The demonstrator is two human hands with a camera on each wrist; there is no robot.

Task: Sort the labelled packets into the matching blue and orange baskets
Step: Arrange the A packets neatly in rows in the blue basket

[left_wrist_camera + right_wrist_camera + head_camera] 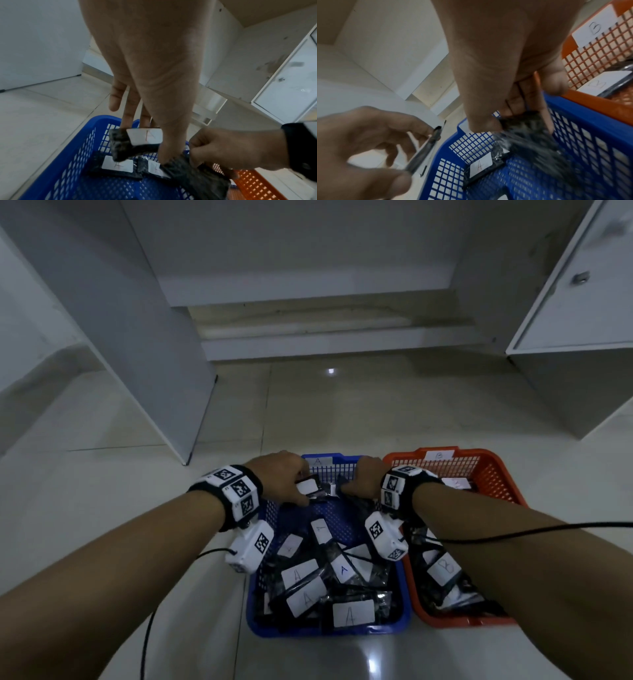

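The blue basket (329, 631) carries an "A" tag and holds several black packets (352, 613) with white "A" labels. To its right, the orange basket (459, 623) tagged "B" holds "B" packets (445, 568). Both hands are over the far end of the blue basket. My left hand (298, 484) pinches a black packet (145, 136) labelled "A" between thumb and fingers. Beside it, my right hand (359, 481) grips another dark packet (525, 129) by its top edge; its label is hidden. Two "A" packets (118, 164) lie flat on the basket floor below the hands.
Both baskets stand side by side on a glossy tiled floor (342, 412). A white cabinet panel (137, 337) rises at the left and a white cabinet with a door (582, 302) at the right. Black cables (513, 534) trail from the wrist cameras.
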